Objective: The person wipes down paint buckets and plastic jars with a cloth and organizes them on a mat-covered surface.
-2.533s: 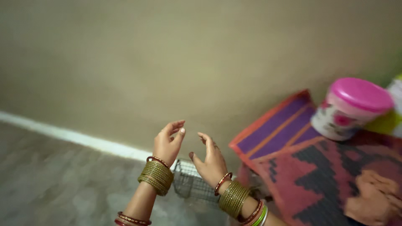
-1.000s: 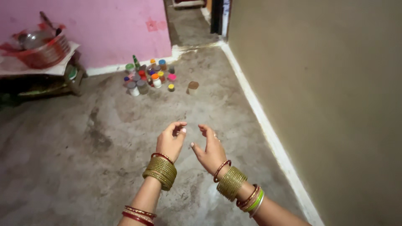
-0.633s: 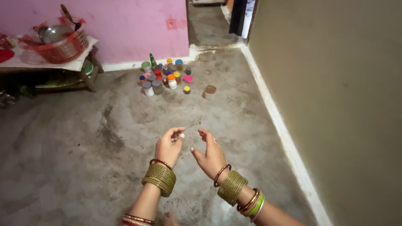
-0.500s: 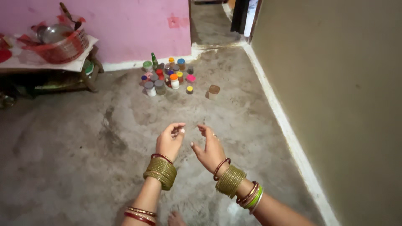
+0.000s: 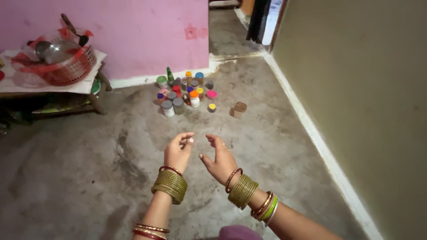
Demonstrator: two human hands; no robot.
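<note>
I see a bare concrete floor [image 5: 80,178] carrying clustered small jars [image 5: 184,93] and one brown box [image 5: 239,109]. A red basket [image 5: 62,62] sits on the low surface [image 5: 89,84].

Small jars [image 5: 187,92] by pink wall too small to tell contents. Desk [image 5: 53,86] cut off at left edge. Both forearms cut off at bottom edge.
</note>
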